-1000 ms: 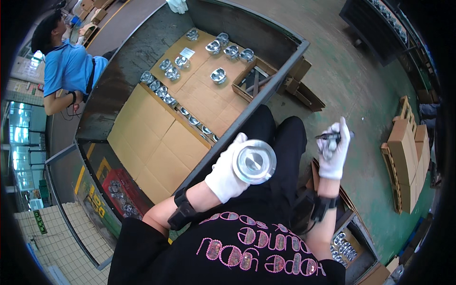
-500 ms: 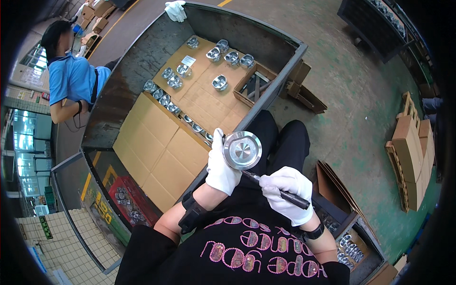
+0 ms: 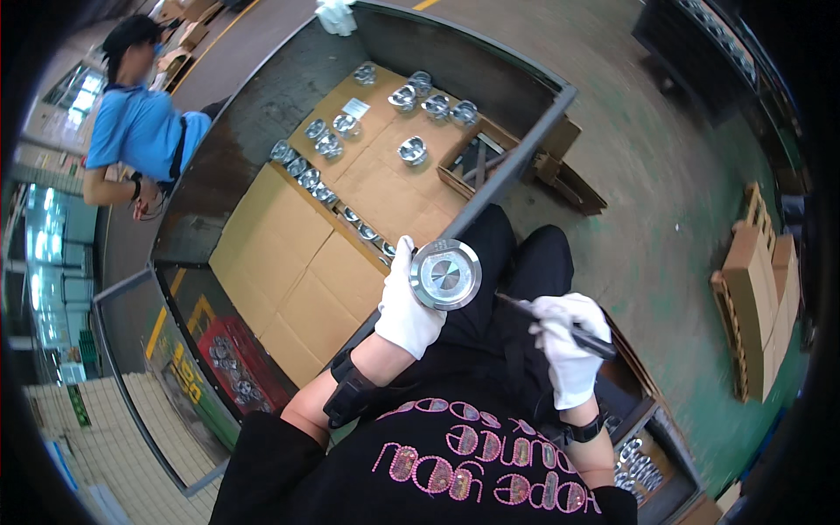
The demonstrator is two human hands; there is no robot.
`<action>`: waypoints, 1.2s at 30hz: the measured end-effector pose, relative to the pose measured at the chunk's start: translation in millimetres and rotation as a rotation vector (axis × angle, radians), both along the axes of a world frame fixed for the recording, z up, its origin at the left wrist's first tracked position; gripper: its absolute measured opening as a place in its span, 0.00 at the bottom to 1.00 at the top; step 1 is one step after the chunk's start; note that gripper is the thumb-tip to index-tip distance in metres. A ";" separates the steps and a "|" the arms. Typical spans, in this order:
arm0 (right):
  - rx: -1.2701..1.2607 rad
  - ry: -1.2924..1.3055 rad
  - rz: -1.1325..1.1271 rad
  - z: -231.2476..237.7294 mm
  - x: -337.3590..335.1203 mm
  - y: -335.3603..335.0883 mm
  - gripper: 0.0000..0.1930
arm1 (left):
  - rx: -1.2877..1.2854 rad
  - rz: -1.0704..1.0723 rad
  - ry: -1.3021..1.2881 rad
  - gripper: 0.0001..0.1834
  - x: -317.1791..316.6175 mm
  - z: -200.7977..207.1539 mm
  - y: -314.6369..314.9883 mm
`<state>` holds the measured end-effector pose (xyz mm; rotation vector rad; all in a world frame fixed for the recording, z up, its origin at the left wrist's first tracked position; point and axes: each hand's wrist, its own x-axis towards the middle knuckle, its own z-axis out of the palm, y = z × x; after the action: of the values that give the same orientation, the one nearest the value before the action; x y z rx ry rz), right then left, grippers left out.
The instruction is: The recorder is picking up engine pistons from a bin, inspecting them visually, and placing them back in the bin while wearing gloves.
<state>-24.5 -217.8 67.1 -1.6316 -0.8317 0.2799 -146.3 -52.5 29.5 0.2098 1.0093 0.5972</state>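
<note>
In its white glove, my left hand (image 3: 409, 306) is closed around a piston (image 3: 446, 275), whose round machined crown faces up at me. To the right, my gloved right hand (image 3: 569, 341) grips a slim dark hand tool (image 3: 521, 306) with a narrow pointed end, shaped like a deburring scraper. That tip points toward the piston but stays apart from it. Beyond my hands, several more pistons (image 3: 412, 151) stand on a cardboard sheet (image 3: 372, 188) inside a metal bin (image 3: 459, 35).
A small cardboard box (image 3: 477, 157) with flat dark pieces sits in the bin's right corner. More pistons (image 3: 637, 468) lie in a container at my lower right. At the left stands a co-worker in a blue shirt (image 3: 144, 131). A pallet with cartons (image 3: 757, 297) is at the right.
My right hand has drawn the tool away from the piston's edge, moving right. My left hand still holds the piston in nearly the same place. The view has shifted slightly.
</note>
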 end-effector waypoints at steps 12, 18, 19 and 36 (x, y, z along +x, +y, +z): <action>0.074 0.430 0.114 -2.9 -15.6 16.5 0.10 | 0.367 0.535 0.274 0.17 -180.8 52.6 27.9; 0.063 0.362 0.179 18.7 -18.1 20.5 0.13 | 0.556 1.226 0.704 0.31 -418.7 59.9 46.5; 0.061 0.360 0.131 17.7 -18.3 17.5 0.13 | 0.491 1.110 0.910 0.33 -416.4 92.3 46.9; -0.073 0.394 0.166 21.7 -23.5 11.0 0.16 | 1.364 -1.025 0.923 0.18 -150.3 86.7 3.9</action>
<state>-48.0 -206.8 88.8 -1.5071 -0.6588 0.7312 -296.6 -48.7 116.2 2.2146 1.0055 0.0916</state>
